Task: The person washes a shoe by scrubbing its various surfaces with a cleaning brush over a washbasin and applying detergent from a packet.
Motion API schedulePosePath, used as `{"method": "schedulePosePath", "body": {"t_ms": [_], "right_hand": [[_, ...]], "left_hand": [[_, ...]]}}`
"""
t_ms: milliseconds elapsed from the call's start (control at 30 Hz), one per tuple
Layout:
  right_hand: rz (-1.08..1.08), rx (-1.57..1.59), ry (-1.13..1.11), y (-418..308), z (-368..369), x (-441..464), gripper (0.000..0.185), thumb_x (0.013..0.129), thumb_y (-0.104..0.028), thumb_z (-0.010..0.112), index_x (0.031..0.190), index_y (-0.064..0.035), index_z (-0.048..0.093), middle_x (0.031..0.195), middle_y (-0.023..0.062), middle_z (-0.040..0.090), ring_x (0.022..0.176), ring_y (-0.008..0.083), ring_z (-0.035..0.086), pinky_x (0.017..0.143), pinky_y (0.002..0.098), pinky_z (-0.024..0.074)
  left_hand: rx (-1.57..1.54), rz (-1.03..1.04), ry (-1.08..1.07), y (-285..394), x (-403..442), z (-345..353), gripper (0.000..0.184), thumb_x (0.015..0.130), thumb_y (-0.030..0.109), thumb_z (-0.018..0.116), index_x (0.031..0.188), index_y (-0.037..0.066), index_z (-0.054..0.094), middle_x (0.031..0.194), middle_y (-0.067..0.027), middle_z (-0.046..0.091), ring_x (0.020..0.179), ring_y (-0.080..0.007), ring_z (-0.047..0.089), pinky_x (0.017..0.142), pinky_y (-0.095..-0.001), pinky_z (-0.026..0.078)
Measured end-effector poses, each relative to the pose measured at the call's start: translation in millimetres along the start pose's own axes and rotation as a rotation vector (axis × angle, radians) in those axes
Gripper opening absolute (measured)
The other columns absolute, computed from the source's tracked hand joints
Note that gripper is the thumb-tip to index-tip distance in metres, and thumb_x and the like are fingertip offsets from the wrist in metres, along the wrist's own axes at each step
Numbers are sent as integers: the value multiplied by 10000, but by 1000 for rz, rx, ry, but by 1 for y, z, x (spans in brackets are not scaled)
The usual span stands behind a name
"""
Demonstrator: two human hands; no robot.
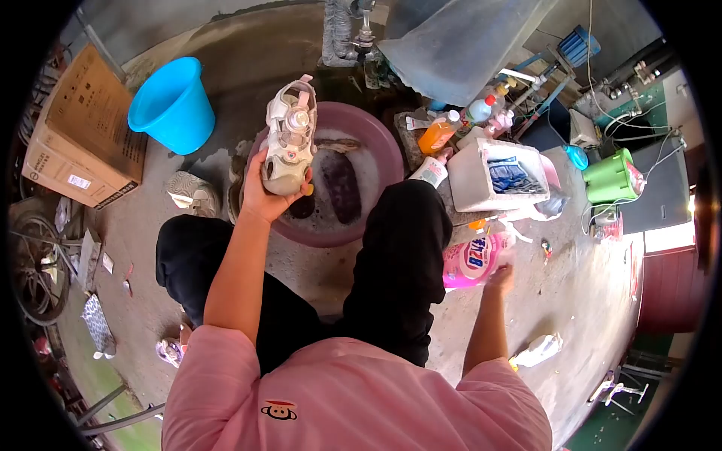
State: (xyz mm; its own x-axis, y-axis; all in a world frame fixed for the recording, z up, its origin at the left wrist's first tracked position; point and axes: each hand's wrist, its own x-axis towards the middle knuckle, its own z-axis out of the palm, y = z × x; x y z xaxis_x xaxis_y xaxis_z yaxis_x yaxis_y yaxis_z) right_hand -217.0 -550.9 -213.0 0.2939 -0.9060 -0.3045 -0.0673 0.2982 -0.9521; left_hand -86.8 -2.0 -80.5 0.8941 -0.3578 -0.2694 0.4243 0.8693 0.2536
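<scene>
My left hand (269, 189) is wrapped round the heel or toe end of a pale beige and pink sandal (290, 139), held above the left side of a mauve basin (387, 143). In the basin's sudsy water lies a dark, flat sole-shaped piece (342, 188). Another light strip lies near the far rim, and more of the contents is hidden under the sandal. To the right of my right knee, my right hand (499, 279) is closed at the end of a pink detergent bottle (475, 260), which lies tilted on its side. Its fingers are partly blurred.
A blue bucket (174, 113) and a cardboard box (86, 128) stand at left, near a wet shoe (194, 194). Bottles, including an orange one (439, 134), crowd a ledge beside a white tub (470, 177). A green bucket (608, 177) sits at far right.
</scene>
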Motion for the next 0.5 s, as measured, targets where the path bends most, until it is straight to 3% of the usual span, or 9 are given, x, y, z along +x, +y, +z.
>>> {"method": "schedulePosePath", "body": {"t_ms": [33,100,133,167,267,300,367,433,500], "right_hand": [[-16,-80,-58,2,8,-14,245,788,-245,508,590,-101,501,526,-16,420,446,99,382,424,255,291],[-49,-606,-229,35,10,1,230,759,-192,508,649,-1,577,641,51,567,586,153,503,528,290,384],[-75,-987,-204,45,23,-16,231,745,-213,534,727,-1,623,688,54,601,622,175,534,565,303,404],[85,-709,-316,52,21,-35,233,736,-243,564,743,-22,635,686,48,600,614,163,539,545,298,405],[208,-599,-368,65,32,-59,214,732,-233,597,729,-22,634,669,57,589,613,128,545,480,275,393],[238,-508,-457,66,31,-60,196,740,-221,620,789,-31,633,703,46,595,626,152,571,491,266,423],[389,-384,-377,61,29,-58,290,754,-257,642,927,-27,608,852,62,613,723,192,600,564,294,477],[513,-207,-456,40,28,-64,489,772,-340,640,1111,-7,525,1069,132,564,953,254,565,742,383,482],[281,-473,-153,26,38,-60,515,795,-344,614,1144,14,489,1077,164,552,957,259,559,773,373,467]], "left_hand": [[-9,-5,-13,1,0,-1,530,795,424,503,1207,97,436,1165,-138,464,979,-337,458,698,-389,456],[-46,-27,-1,-1,-2,0,536,794,427,499,1211,96,437,1168,-140,462,991,-341,451,704,-392,456],[-63,-35,4,-2,-3,2,538,794,428,497,1212,95,437,1169,-142,462,996,-344,447,707,-393,456],[-98,-48,-17,-3,-4,5,567,791,428,498,1236,88,414,1179,-168,444,994,-341,448,724,-397,453],[-159,-86,-106,-3,-8,10,612,788,421,501,1276,79,361,1204,-216,399,991,-336,450,736,-389,445],[-167,-99,-125,-2,-11,13,623,787,420,502,1284,78,349,1209,-226,388,990,-334,451,739,-387,444],[-174,-124,-168,2,-17,20,639,784,420,505,1295,77,333,1216,-238,375,987,-332,453,744,-384,443],[-171,-149,-214,6,-21,27,647,780,420,509,1300,79,327,1220,-244,370,986,-331,455,748,-382,443],[-136,-135,-223,12,-23,33,659,774,420,520,1303,79,324,1220,-250,367,983,-328,459,747,-376,442]]}}
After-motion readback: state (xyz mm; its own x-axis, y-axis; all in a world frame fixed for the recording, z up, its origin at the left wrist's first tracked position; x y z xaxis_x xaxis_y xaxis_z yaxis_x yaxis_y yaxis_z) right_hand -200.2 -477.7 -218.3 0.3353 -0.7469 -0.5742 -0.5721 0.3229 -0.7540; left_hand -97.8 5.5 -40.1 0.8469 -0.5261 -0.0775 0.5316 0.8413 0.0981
